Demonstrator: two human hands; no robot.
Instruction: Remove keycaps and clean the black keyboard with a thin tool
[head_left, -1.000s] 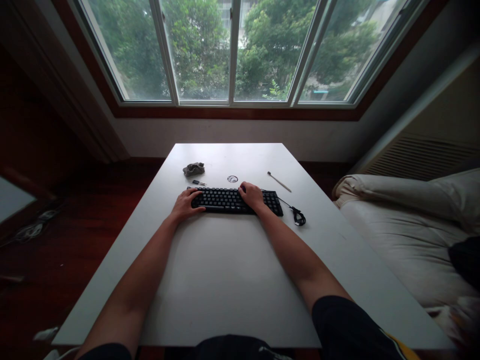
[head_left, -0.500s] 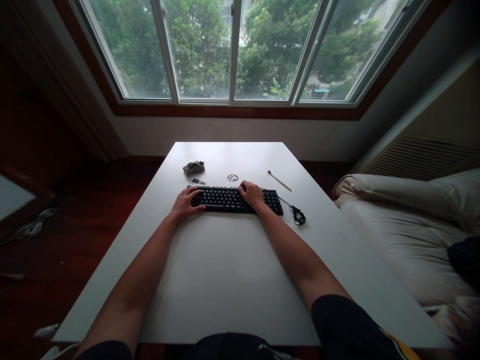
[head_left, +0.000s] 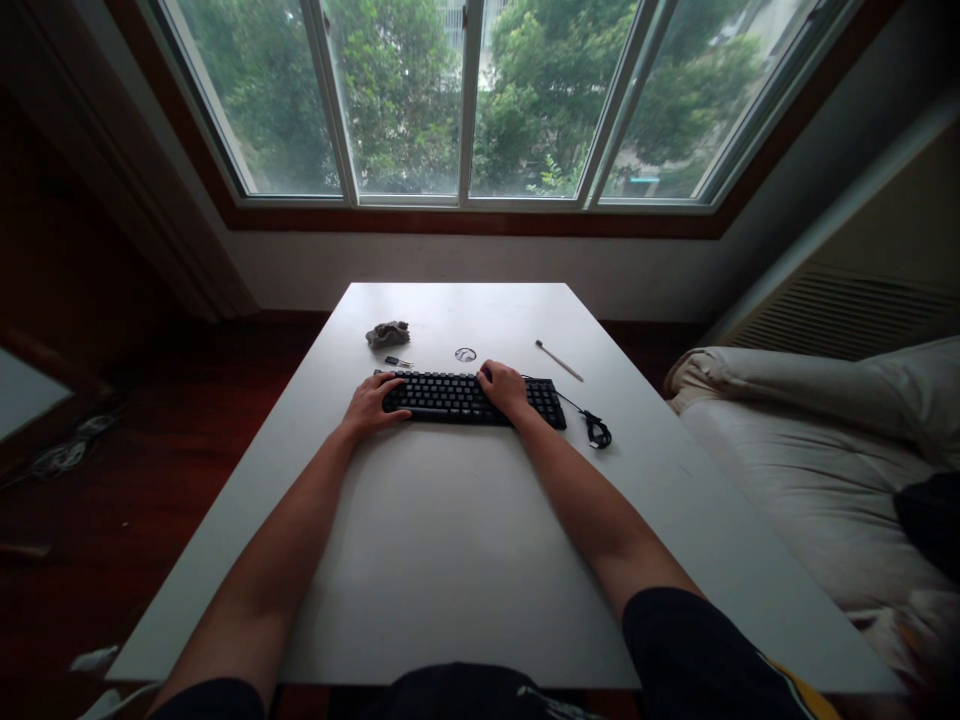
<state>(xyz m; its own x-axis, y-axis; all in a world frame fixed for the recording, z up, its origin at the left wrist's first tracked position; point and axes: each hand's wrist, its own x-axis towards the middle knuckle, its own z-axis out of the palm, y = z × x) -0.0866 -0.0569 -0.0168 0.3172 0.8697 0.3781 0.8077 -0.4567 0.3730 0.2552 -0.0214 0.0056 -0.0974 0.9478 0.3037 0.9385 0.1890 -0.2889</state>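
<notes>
A black computer keyboard lies flat across the white table. My left hand holds its left end, with the fingers over the back corner and the thumb along the front edge. My right hand rests over the keys right of the middle, its fingers curled in. Whatever the right fingers pinch is hidden. Just behind the keyboard's left part lies a small tool with a black handle and metal prongs. The keyboard's cable is bundled by its right end.
A crumpled grey cloth lies at the table's back left. A small round item with a dark rim sits behind the keyboard. Farther right is a toothbrush. A light-coloured sofa stands right of the table, below the window.
</notes>
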